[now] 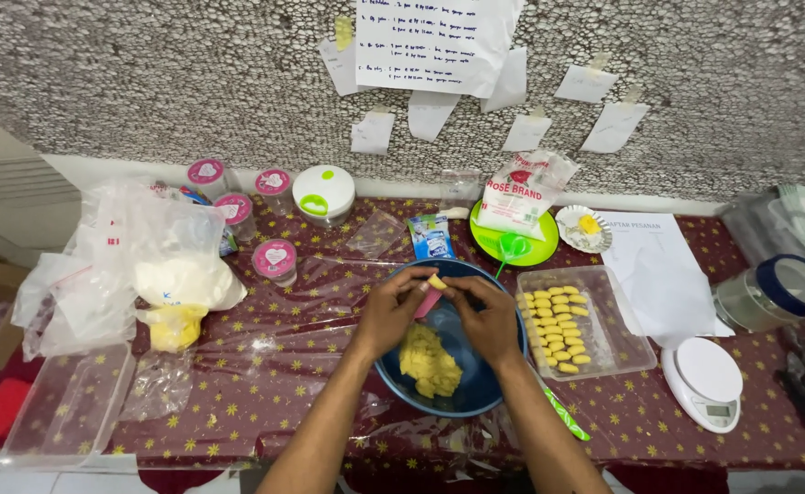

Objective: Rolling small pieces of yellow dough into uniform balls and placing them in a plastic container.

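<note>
The left hand (391, 311) and the right hand (486, 318) meet over the round blue bowl (485, 389), fingers pinched around a small yellow dough piece (437, 283). A yellow dough lump (430, 361) sits inside the bowl. Beside it, a clear plastic tray (617, 343) holds rows of shaped yellow pieces (556, 327).

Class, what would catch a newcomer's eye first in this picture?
At centre, the left hand and right hand pinch a small piece of yellow dough above a blue bowl. Right of it, a clear tray holds rows of shaped yellow pieces.
</note>
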